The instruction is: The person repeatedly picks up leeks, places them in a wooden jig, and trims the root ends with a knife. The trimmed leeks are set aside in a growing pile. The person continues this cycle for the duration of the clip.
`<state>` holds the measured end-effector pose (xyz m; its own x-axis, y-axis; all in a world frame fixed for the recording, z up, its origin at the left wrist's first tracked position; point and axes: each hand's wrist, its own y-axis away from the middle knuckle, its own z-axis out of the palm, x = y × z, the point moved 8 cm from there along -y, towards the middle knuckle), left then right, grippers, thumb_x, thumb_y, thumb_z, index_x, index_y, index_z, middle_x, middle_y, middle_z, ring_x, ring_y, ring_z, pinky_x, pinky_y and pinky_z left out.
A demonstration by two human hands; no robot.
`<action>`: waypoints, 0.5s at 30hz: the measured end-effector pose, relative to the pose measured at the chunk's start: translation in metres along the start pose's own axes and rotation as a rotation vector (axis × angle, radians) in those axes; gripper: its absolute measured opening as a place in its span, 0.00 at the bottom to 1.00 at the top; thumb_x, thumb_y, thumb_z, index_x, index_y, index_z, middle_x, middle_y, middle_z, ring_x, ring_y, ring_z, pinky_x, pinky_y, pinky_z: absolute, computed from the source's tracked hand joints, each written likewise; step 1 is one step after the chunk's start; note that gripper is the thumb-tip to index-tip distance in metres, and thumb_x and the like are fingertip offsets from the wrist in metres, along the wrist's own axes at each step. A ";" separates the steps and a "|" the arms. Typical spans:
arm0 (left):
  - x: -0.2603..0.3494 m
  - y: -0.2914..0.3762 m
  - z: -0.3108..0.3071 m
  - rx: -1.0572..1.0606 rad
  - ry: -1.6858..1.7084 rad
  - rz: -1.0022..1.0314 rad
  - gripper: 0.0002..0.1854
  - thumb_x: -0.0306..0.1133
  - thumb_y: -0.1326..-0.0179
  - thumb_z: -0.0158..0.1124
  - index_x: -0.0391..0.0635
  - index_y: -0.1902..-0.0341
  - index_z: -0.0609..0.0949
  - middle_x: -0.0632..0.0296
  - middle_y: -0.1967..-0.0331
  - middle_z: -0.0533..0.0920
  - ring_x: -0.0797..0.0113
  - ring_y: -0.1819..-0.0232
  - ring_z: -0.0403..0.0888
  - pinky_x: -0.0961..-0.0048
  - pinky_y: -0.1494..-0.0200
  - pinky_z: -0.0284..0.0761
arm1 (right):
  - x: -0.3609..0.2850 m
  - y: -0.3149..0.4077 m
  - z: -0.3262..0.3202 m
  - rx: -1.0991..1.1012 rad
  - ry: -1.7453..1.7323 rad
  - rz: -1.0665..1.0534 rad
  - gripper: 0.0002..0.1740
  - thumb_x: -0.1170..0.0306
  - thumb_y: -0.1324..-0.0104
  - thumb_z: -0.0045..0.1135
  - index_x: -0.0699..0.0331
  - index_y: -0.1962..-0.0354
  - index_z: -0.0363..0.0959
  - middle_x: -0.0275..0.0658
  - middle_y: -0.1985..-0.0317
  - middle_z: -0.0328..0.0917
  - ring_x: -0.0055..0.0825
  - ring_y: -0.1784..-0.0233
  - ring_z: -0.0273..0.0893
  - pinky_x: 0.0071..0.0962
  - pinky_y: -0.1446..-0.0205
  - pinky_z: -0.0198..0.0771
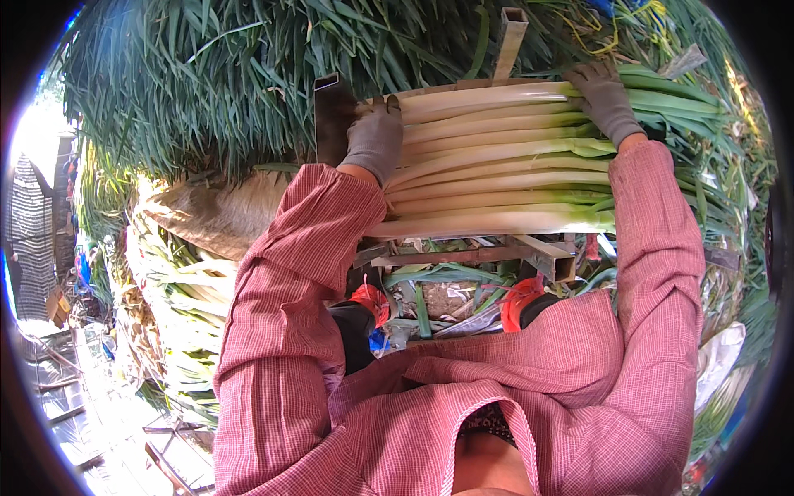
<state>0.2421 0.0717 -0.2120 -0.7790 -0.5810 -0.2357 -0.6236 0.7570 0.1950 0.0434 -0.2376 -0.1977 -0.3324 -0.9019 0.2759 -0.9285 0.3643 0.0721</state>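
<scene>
Several long green onions with thick white stalks [496,152] lie side by side across a metal frame before me, root ends on the left and green leaves [673,102] on the right. My left hand [376,133], in a grey glove, rests at the root ends near the far side of the row, fingers pointing away from me. With the same kind of glove on, my right hand [602,99] lies over the far stalks where white turns to green. Whether either hand grips a stalk is hard to tell; the palms and thumbs are hidden.
An upright square metal tube [511,43] rises behind the row, and a dark metal plate [330,121] stands at its left end. A square tube end [558,263] juts towards me. Beyond lies a big heap of green leaves [205,80]; more onions [201,291] lie at left.
</scene>
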 end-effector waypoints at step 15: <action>-0.016 -0.006 -0.019 0.072 0.549 -0.094 0.17 0.27 0.40 0.60 0.43 0.46 0.81 0.48 0.55 0.84 0.50 0.53 0.85 0.53 0.55 0.83 | 0.022 -0.022 0.050 -0.086 0.226 -0.044 0.40 0.53 0.35 0.59 0.54 0.29 0.59 0.44 0.25 0.57 0.46 0.21 0.48 0.47 0.19 0.41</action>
<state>0.2570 0.0711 -0.1910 -0.6514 -0.7030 0.2854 -0.7013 0.7015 0.1271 0.0479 -0.2772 -0.2412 -0.2376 -0.8458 0.4776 -0.9206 0.3530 0.1672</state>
